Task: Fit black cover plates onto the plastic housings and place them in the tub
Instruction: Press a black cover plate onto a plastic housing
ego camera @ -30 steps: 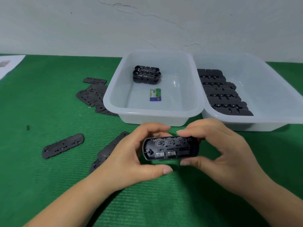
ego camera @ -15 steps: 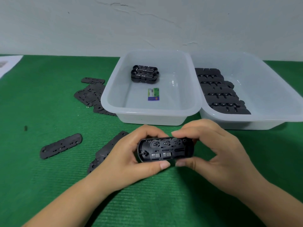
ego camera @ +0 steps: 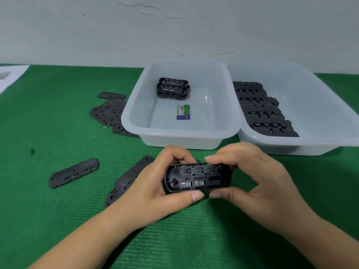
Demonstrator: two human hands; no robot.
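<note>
A: What do the hands hold?

B: Both grip one black housing (ego camera: 198, 177) just above the green desk (ego camera: 58, 220), at the 6 o'clock side of the scene. The left hand (ego camera: 155, 193) curls round its left end, thumb along the near edge and fingers over the far edge. The right hand (ego camera: 258, 183) clamps the right end the same way, thumb below and fingertips on top.

A: Which way does the housing face?

B: Its open inside faces the camera, showing three round recesses in a row and two pale metal contacts below them.

A: And the tubs?

B: The near tub (ego camera: 180, 133) sits at 12 o'clock from the hands. Two finished housings (ego camera: 172, 90) lie stacked at its far left, and a small card (ego camera: 183, 112) lies flat on its floor. The second tub (ego camera: 310, 144) touches it on the 3 o'clock side and holds a row of housings (ego camera: 264, 111) along its left wall.

A: Where are the cover plates?

B: A heap of plates (ego camera: 108, 113) lies at 9 o'clock of the near tub, partly tucked behind it. One single plate (ego camera: 73, 172) lies alone at 9 o'clock of the hands. More plates (ego camera: 126, 179) lie under the left hand's wrist side. A sheet of paper (ego camera: 11, 76) shows at the far left edge.
</note>
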